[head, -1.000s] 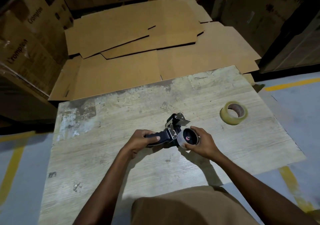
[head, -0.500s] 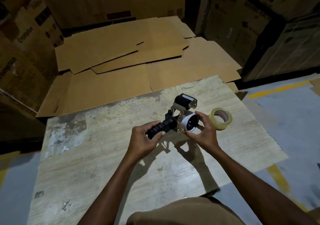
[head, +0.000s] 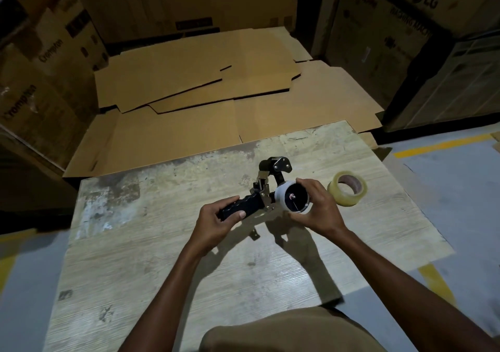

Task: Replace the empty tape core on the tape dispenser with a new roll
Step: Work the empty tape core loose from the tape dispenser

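A black tape dispenser with a metal frame is held just above the worn wooden table. My left hand is closed around its black handle. The white empty tape core sits on the dispenser's wheel, facing me. My right hand wraps its fingers around the core from the right side. A new roll of clear tape lies flat on the table just right of my right hand, apart from it.
Flattened cardboard sheets lie on the floor beyond the table's far edge. Stacked cartons stand at the left and large boxes at the back right. Grey floor with yellow lines borders the table at the right.
Both hands have lifted the dispenser off the table and turned it, so the core's open face points toward me. The new roll has stayed in place.
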A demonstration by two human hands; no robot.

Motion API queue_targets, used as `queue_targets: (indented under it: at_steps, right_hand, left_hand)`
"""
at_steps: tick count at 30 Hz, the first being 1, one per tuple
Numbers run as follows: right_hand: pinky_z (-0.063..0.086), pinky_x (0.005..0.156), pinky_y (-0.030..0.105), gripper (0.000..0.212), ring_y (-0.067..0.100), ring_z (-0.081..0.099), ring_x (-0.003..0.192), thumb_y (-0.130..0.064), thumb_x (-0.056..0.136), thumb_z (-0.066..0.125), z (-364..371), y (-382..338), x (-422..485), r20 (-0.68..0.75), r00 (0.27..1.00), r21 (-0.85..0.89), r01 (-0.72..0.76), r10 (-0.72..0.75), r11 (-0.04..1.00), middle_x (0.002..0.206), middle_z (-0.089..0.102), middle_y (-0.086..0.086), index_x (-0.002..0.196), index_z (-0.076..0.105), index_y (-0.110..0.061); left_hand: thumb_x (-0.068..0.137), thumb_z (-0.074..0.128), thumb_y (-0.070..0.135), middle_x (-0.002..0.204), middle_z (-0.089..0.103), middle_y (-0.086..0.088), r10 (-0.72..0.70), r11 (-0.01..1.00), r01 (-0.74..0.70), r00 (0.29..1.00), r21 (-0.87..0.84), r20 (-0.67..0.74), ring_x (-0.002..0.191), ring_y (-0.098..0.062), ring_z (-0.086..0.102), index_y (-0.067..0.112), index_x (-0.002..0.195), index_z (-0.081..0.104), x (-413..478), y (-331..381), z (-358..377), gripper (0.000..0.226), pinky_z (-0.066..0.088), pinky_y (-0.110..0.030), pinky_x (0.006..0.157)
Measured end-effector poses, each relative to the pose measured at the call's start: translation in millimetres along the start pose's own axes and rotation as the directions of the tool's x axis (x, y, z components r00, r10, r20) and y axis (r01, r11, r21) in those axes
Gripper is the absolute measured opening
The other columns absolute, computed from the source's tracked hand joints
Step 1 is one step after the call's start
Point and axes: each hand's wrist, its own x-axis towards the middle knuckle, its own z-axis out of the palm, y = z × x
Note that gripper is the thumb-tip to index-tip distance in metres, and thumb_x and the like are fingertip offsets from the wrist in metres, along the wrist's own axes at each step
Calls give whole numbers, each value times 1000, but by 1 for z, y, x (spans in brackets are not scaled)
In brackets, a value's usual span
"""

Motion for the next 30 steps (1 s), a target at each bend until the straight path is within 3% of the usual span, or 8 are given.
queue_targets:
  at_steps: [3, 7, 11, 16, 19, 21, 26, 30]
  right_hand:
    - [58, 89, 39, 89, 25, 65, 110, -39, 61, 94, 6, -4, -1, 56, 997, -38, -59, 61, 998, 127, 63, 8, 138, 59, -11]
    - [55, 84, 31, 93, 21, 65, 107, -48, 58, 92, 18, -5, -11, 172, 971, -127, -145, 166, 981, 127, 63, 3, 140, 59, -18]
    - [56, 85, 33, 89, 21, 66, 106, -48, 59, 90, 31, -3, -26, 261, 935, -153, -205, 240, 967, 125, 64, 2, 138, 60, -19]
    - [57, 85, 34, 90, 21, 66, 105, -50, 59, 89, 37, -4, -29, 314, 905, -177, -243, 289, 954, 123, 65, 4, 138, 61, -19]
    - [56, 87, 33, 90, 22, 65, 108, -47, 61, 90, 37, -6, -27, 317, 900, -177, -254, 299, 951, 126, 64, 5, 140, 59, -17]
    - [55, 89, 34, 89, 23, 64, 110, -46, 63, 90, 37, -5, -28, 327, 900, -170, -244, 288, 955, 127, 63, 6, 141, 57, -17]
    - [52, 92, 34, 90, 24, 61, 113, -44, 66, 90, 37, -3, -31, 339, 897, -163, -240, 283, 957, 128, 61, 9, 144, 54, -15]
    - [50, 91, 31, 91, 25, 61, 114, -44, 67, 89, 38, -3, -32, 340, 893, -151, -258, 295, 954, 128, 60, 8, 145, 53, -14]
  left_hand:
    - [88, 84, 24, 117, 77, 5, -72, 996, 74, 997, -47, 35, 108, -14, 73, 19, 128, 74, -2, -19, -4, 42, 58, -34, 93]
    - [89, 81, 27, 113, 78, 12, -116, 993, 116, 988, 5, 104, 107, -9, 72, 27, 119, 75, -15, -53, 3, 30, 57, -35, 94]
    - [92, 80, 25, 104, 77, 24, -157, 987, 150, 978, 60, 139, 101, -1, 72, 35, 111, 74, -31, -75, 14, 23, 56, -28, 89]
    - [96, 75, 30, 101, 73, 8, -157, 976, 123, 970, 182, 186, 93, 0, 67, 36, 110, 73, -40, -89, 21, 15, 51, -28, 81]
    - [87, 75, 48, 95, 71, 9, -120, 962, 94, 989, 258, 87, 87, 0, 65, 27, 110, 79, -39, -97, 26, 32, 49, -22, 76]
    - [87, 78, 47, 91, 69, 10, -113, 967, 122, 992, 225, -50, 84, 0, 64, 24, 100, 79, -31, -93, 32, 26, 48, -18, 74]
    - [92, 58, 68, 85, 65, 10, -131, 963, 179, 964, 202, -230, 80, -5, 62, 30, 81, 67, 3, -72, 56, 40, 53, -35, 74]
    - [84, 47, 88, 92, 66, 7, -281, 927, 328, 929, 181, -242, 85, -12, 64, 26, 97, 64, 22, -56, 81, 65, 57, -40, 77]
